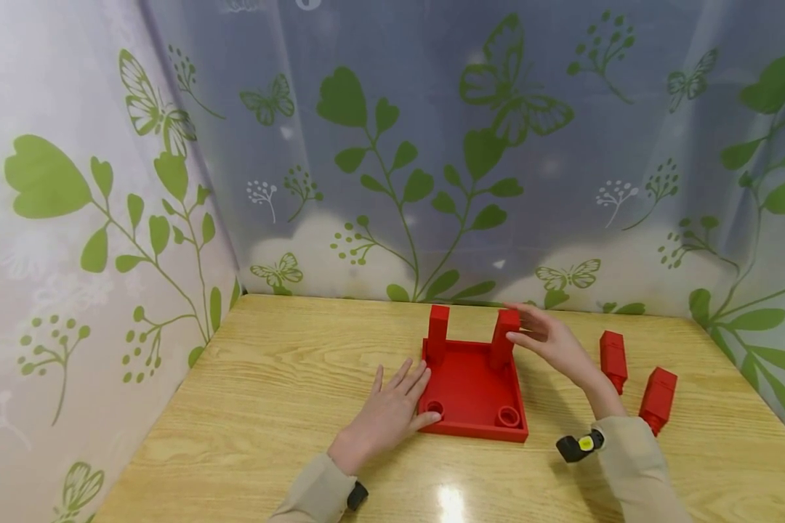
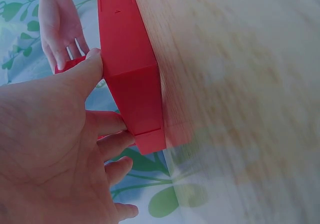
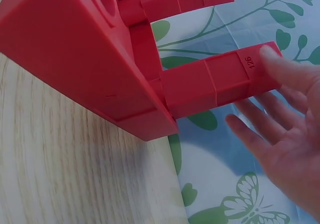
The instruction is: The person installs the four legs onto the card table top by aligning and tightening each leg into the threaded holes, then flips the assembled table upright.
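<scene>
A square red tray (image 1: 474, 385) with a raised rim lies on the table, round sockets showing in its two near corners. Red square posts stand upright at its far corners, the far left post (image 1: 437, 330) and the far right post (image 1: 502, 345). My right hand (image 1: 556, 349) pinches the far right post near its top, thumb on its side; in the right wrist view that post (image 3: 220, 81) bears the mark 126. My left hand (image 1: 386, 414) rests against the tray's left side, fingers extended, thumb over the near left corner. In the left wrist view the tray's corner (image 2: 132, 78) is between thumb and fingers.
Two loose red posts lie to the right, one farther back (image 1: 613, 359) and one nearer (image 1: 658, 398), beside the right forearm. The wooden table (image 1: 268, 378) ends at a patterned curtain (image 1: 405, 181) behind and on both sides.
</scene>
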`<state>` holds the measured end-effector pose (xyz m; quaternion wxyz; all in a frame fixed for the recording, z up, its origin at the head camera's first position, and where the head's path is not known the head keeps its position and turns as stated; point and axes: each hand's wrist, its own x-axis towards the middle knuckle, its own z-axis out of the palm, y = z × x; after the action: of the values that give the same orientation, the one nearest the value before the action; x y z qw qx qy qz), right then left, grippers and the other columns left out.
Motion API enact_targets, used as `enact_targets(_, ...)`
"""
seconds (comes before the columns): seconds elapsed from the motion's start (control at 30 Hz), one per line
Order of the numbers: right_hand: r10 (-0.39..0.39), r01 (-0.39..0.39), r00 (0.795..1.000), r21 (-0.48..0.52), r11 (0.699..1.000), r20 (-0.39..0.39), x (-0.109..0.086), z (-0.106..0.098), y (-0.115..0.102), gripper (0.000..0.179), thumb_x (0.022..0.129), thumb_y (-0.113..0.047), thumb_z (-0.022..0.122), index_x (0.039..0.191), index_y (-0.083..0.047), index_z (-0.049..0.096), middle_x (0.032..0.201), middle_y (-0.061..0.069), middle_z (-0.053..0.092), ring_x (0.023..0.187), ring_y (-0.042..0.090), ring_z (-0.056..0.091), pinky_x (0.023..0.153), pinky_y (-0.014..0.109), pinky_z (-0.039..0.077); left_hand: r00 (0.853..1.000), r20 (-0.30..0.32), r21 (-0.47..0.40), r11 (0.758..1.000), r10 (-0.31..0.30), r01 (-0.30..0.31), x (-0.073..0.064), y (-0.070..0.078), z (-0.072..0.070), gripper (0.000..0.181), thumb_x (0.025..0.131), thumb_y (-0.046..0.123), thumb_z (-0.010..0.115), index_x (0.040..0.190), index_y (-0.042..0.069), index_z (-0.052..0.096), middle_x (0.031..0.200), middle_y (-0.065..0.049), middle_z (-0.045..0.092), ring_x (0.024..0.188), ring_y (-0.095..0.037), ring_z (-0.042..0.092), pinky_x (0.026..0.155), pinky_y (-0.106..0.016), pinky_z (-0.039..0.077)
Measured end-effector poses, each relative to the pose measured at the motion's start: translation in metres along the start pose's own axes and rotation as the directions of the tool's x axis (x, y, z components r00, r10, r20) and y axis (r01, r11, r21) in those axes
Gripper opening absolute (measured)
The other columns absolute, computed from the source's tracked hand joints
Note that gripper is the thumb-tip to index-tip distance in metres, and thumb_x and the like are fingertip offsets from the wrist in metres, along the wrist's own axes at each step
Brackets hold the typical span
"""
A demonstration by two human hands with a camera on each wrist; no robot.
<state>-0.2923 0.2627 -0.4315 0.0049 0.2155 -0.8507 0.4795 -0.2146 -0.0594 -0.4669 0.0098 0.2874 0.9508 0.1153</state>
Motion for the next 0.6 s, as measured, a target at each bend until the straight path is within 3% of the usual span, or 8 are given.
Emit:
enact_targets(0.23, -0.043, 0.042, 0.999, 0.015, 0.999, 0.033, 0.0010, 0.0012, 0.0013, 0.060, 0.100, -0.009, 0.064, 0.155, -0.008, 0.040, 0.154, 0.022, 0.045, 0.134, 0.046, 0.050, 0.100, 0.032, 0.051, 1.000, -0.001, -0.003, 1.000, 0.001, -0.001, -0.0005, 0.0000, 0.0000, 0.075, 0.102, 0.053, 0.050, 0.158, 0.005, 0.034, 0.166, -0.009, 0.027, 0.155, -0.031, 0.020, 0.119, -0.066, 0.015)
enact_targets(0.43, -0.006, 0.006, 1.000, 0.007, 1.000, 0.004, 0.0018, 0.0028, -0.0003, 0.060, 0.097, -0.013, 0.069, 0.152, -0.007, 0.045, 0.148, 0.023, 0.050, 0.128, 0.045, 0.055, 0.098, 0.050, 0.052, 1.000, 0.000, 0.004, 1.000, 0.005, -0.005, -0.0005, 0.0002, -0.0013, 0.075, 0.102, 0.053, 0.050, 0.158, 0.005, 0.034, 0.166, -0.009, 0.028, 0.154, -0.032, 0.020, 0.119, -0.066, 0.015)
enact_targets(0.6, 0.025, -0.026, 0.999, -0.027, 0.999, -0.037, 0.0022, 0.0054, -0.0023, 0.063, 0.094, -0.018, 0.074, 0.150, -0.011, 0.048, 0.144, 0.020, 0.052, 0.122, 0.041, 0.059, 0.097, 0.054, 0.052, 1.000, -0.002, 0.002, 1.000, 0.009, -0.009, -0.0003, 0.0004, -0.0019, 0.075, 0.102, 0.051, 0.051, 0.158, 0.004, 0.034, 0.166, -0.009, 0.028, 0.154, -0.032, 0.021, 0.119, -0.066, 0.016)
